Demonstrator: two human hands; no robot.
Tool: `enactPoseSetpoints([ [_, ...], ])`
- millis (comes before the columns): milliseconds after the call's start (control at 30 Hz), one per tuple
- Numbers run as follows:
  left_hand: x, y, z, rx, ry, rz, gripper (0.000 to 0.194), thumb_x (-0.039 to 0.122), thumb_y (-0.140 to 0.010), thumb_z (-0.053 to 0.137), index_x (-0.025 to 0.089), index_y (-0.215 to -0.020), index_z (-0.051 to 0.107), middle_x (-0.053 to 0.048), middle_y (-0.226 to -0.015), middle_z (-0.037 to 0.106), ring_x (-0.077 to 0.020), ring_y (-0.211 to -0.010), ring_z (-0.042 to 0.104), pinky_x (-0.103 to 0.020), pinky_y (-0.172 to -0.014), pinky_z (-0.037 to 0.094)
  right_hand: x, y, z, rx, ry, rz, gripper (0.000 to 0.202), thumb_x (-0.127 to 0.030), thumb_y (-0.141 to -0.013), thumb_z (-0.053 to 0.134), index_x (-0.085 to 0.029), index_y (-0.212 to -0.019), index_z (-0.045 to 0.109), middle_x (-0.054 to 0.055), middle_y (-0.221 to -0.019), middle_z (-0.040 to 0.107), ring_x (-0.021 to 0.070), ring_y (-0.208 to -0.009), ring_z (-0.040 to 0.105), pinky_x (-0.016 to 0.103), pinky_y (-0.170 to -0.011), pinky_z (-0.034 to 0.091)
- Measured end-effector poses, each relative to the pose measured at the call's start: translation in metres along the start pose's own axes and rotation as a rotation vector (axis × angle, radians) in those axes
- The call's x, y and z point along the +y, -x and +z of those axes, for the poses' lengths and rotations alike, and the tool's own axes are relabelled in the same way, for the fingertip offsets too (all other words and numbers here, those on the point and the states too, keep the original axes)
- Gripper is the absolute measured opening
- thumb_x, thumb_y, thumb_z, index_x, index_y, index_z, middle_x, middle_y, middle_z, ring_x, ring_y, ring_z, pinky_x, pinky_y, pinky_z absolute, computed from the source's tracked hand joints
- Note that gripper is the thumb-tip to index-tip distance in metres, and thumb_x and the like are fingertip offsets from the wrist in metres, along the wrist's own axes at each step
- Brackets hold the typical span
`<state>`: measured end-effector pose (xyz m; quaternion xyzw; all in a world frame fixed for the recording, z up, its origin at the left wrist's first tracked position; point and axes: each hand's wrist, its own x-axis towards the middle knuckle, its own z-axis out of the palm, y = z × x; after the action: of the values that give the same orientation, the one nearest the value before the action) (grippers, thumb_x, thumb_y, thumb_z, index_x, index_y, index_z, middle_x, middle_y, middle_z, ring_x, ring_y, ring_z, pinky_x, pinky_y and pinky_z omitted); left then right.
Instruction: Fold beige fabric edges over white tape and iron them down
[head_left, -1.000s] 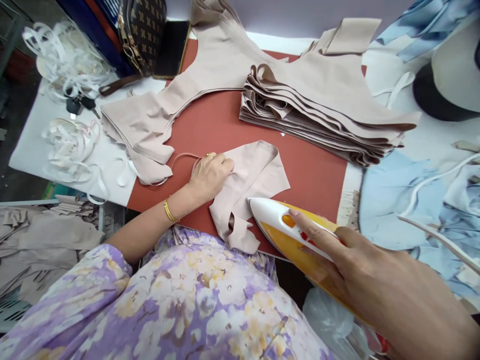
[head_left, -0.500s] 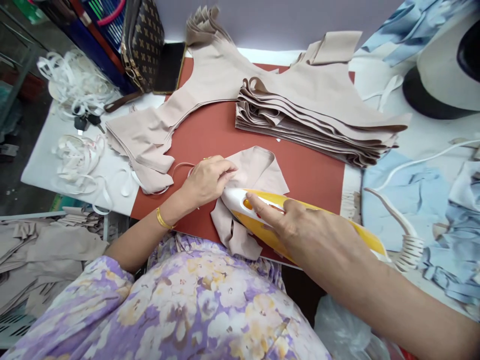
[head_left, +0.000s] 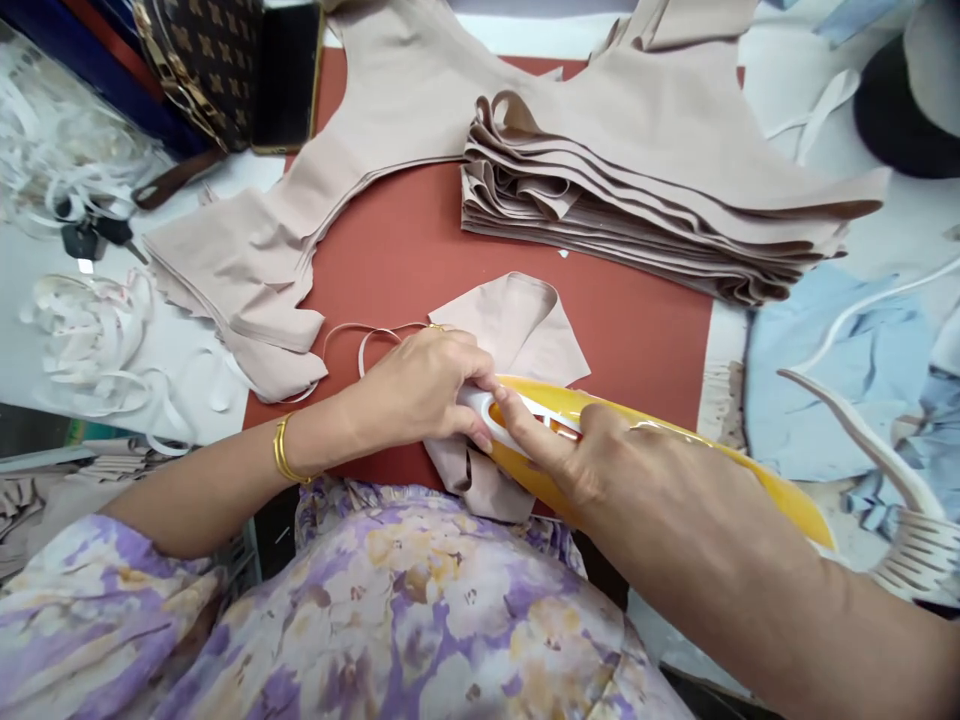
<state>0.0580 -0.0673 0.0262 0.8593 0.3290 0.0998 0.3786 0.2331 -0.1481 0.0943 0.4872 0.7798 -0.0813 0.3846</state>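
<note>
A yellow and white iron [head_left: 536, 480] lies slantwise over a small beige fabric piece [head_left: 506, 315] at the table's front. My right hand [head_left: 637, 480] wraps around its handle, index finger stretched along the top. At the iron's white front end, my left hand [head_left: 427, 385] closes its thumb and fingers around the nose. The fabric shows above and below the iron, its middle hidden under the iron and hands. Both lie on a reddish-brown board [head_left: 397, 260]. Near my left wrist, a thin strap [head_left: 364, 350] curls across the board.
Behind the hands lies a thick stack of beige cut fabric [head_left: 645, 210], with more beige pieces [head_left: 255, 270] to the left. White tape heaps [head_left: 90, 330], keys [head_left: 94, 235], a phone [head_left: 285, 80] and a patterned bag [head_left: 199, 70] sit left. Light blue fabric [head_left: 832, 380] and the iron's cord [head_left: 870, 435] are right.
My left hand has moved from the fabric beside the iron onto its nose. My right hand still grips the iron. The camera view has moved closer.
</note>
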Motion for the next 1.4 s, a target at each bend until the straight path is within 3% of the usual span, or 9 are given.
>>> enactPoseSetpoints([
  [300, 0.001, -0.007, -0.005, -0.058, -0.011, -0.011, 0.028, 0.032, -0.060, 0.090, 0.016, -0.073, 0.071, -0.003, -0.074, 0.068, -0.0178, -0.071, 0.062, -0.033, -0.069, 0.048, -0.002, 0.002, 0.000, 0.027, -0.042, -0.011, 0.070, -0.011, -0.092, 0.033, -0.041, -0.154, 0.027, 0.004, -0.073, 0.060, 0.0139, -0.048, 0.054, 0.023, -0.042, 0.021],
  [433, 0.000, -0.009, -0.006, -0.062, -0.009, -0.002, 0.025, 0.032, -0.063, 0.088, 0.016, -0.071, 0.070, -0.002, -0.072, 0.067, -0.0170, -0.069, 0.061, -0.033, -0.067, 0.049, -0.002, 0.001, -0.001, -0.031, -0.042, -0.013, 0.072, -0.009, -0.092, 0.028, -0.041, -0.156, 0.023, 0.005, -0.077, 0.062, 0.0149, -0.052, 0.055, 0.024, -0.042, 0.025],
  [600, -0.001, -0.011, -0.006, -0.068, -0.014, -0.001, 0.025, 0.033, -0.062, 0.087, 0.018, -0.071, 0.070, -0.002, -0.072, 0.068, -0.0172, -0.068, 0.061, -0.033, -0.066, 0.049, -0.002, -0.003, -0.004, -0.059, -0.031, -0.045, 0.073, -0.005, -0.088, 0.031, -0.038, -0.153, 0.031, 0.003, -0.072, 0.059, 0.0140, -0.051, 0.053, 0.023, -0.043, 0.027],
  [867, -0.003, -0.013, -0.006, -0.063, 0.006, 0.004, 0.022, 0.034, -0.064, 0.085, 0.019, -0.071, 0.071, -0.002, -0.070, 0.067, -0.0183, -0.068, 0.062, -0.034, -0.066, 0.050, -0.001, -0.003, -0.004, -0.099, -0.093, -0.012, 0.077, -0.007, -0.088, 0.032, -0.042, -0.155, 0.022, 0.006, -0.082, 0.063, 0.0155, -0.053, 0.054, 0.024, -0.043, 0.027],
  [967, -0.003, -0.013, -0.006, -0.059, 0.013, 0.002, 0.022, 0.035, -0.065, 0.084, 0.018, -0.071, 0.071, -0.002, -0.069, 0.067, -0.0183, -0.068, 0.062, -0.034, -0.066, 0.050, 0.001, -0.004, 0.000, -0.045, -0.108, -0.018, 0.075, -0.008, -0.087, 0.035, -0.041, -0.154, 0.028, 0.004, -0.074, 0.061, 0.0146, -0.048, 0.051, 0.023, -0.043, 0.024],
  [1167, -0.001, -0.013, -0.008, -0.029, 0.026, -0.006, 0.023, 0.037, -0.067, 0.083, 0.018, -0.068, 0.069, -0.002, -0.071, 0.069, -0.0177, -0.068, 0.063, -0.033, -0.065, 0.049, 0.002, 0.000, 0.014, 0.234, -0.045, -0.006, 0.070, -0.012, -0.089, 0.039, -0.041, -0.152, 0.033, 0.002, -0.065, 0.055, 0.0139, -0.043, 0.048, 0.024, -0.044, 0.017],
  [1400, -0.001, -0.017, -0.013, -0.074, 0.018, -0.066, 0.028, 0.036, -0.060, 0.087, 0.017, -0.070, 0.070, -0.001, -0.070, 0.069, -0.0162, -0.070, 0.062, -0.031, -0.069, 0.048, 0.006, -0.003, 0.019, 0.309, -0.003, -0.015, 0.067, -0.014, -0.089, 0.039, -0.039, -0.151, 0.034, 0.001, -0.064, 0.051, 0.0136, -0.042, 0.047, 0.024, -0.045, 0.020],
])
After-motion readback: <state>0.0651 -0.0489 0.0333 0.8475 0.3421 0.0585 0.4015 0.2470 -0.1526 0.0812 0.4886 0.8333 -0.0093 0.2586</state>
